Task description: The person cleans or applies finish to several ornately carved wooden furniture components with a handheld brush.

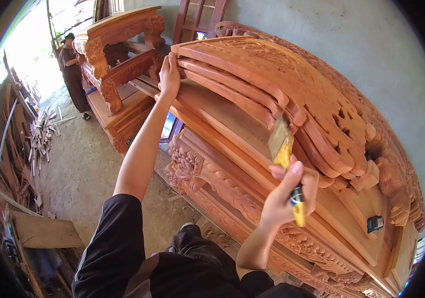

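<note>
My right hand (292, 196) is closed round the yellow and black handle of a flat paintbrush (284, 149). The brush's bristle end reaches the curved edges of a stack of carved wooden panels (252, 59), slightly blurred by motion. At the far left end of that stack, my left hand (170, 79) grips the top carved panel, its fingertips up against the corner. Several panels lie one on another, with scrolled edges and cut-out holes toward the right. Beneath them is a broad wooden piece with a flat surface (222, 111).
A small black device (375, 224) sits on the wood at right. Carved furniture (187, 164) stands below the stack. Stacked carved tables (118, 64) are at the upper left, with a person (72, 74) beside them. Wood scraps (43, 131) cover the floor's left side.
</note>
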Available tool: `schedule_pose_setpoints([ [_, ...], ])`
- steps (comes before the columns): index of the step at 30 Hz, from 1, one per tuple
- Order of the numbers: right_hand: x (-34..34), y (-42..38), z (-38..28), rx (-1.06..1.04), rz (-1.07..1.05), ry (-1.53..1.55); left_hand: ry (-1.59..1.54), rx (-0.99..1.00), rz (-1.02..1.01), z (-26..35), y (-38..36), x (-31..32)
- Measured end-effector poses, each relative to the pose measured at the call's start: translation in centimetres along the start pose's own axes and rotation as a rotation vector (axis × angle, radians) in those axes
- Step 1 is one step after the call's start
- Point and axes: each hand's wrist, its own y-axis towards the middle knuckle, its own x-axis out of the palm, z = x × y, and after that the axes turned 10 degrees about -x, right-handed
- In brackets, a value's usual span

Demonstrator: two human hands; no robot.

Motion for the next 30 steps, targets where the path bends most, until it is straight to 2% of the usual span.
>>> schedule_pose_setpoints([
  [1, -0.2, 0.1, -0.3, -0.002, -0.004, -0.002, -0.002, -0.004, 0.001, 0.1, -0.1, 0.0],
  [3, -0.6, 0.2, -0.7, 0.166, 0.204, 0.207, -0.009, -0.052, -0.02, -0.2, 0.1, 0.0],
  [4, 0.3, 0.3, 0.9, -0.101, 0.239, 0.095, -0.011, -0.057, -0.016, -0.6, 0.5, 0.1],
  [5, 0.4, 0.3, 1.0, -0.102, 0.232, 0.096, 0.014, 0.028, 0.019, -1.0, 0.9, 0.2],
  [6, 0.4, 0.3, 1.0, -0.146, 0.096, 0.021, 0.04, 0.111, 0.052, -1.0, 0.8, 0.3],
  [7, 0.3, 0.3, 0.9, -0.188, -0.038, -0.055, 0.04, 0.106, 0.052, -1.1, 0.5, 0.2],
  [8, -0.1, 0.3, 0.1, -0.075, -0.046, 0.001, -0.004, 0.015, 0.005, -1.0, 0.4, 0.3],
  [9, -0.2, 0.2, -0.6, -0.078, -0.045, 0.003, -0.049, -0.073, -0.039, -1.0, 0.6, 0.3],
  [11, -0.3, -0.1, -1.7, 0.139, 0.178, 0.313, -0.022, -0.04, -0.01, -1.0, 0.7, 0.3],
  [12, 0.5, -0.1, -1.6, -0.027, 0.235, 0.255, 0.004, -0.009, 0.019, -0.9, 0.7, 0.3],
  [13, 1.0, -0.1, -0.8, -0.027, 0.234, 0.255, 0.003, -0.009, 0.02, -0.9, 0.8, 0.3],
  [15, 1.6, 0.0, 0.8, -0.359, 0.037, -0.011, -0.002, -0.085, -0.036, -0.9, 0.6, 0.1],
  [16, 2.0, 0.0, 0.8, -0.282, -0.058, -0.002, -0.001, -0.088, -0.041, -1.0, 0.4, 0.1],
  [17, 2.0, -0.3, 0.8, -0.123, -0.249, -0.045, 0.001, -0.068, -0.029, -0.9, 0.4, 0.1],
  [20, 2.6, -1.4, 0.8, -0.109, -0.271, -0.016, 0.003, -0.027, 0.007, -0.3, 1.0, -0.1],
  [22, 3.8, -2.2, 1.3, -0.295, 0.09, 0.064, 0.014, 0.0, 0.033, -0.1, 1.1, -0.1],
  [27, 6.7, -3.6, 2.1, -0.316, 0.084, -0.003, 0.005, -0.008, 0.048, 0.5, -0.4, 0.2],
  [30, 8.5, -3.8, 1.6, -0.284, 0.015, 0.136, -0.049, -0.094, 0.034, 0.8, -0.6, -0.1],
])
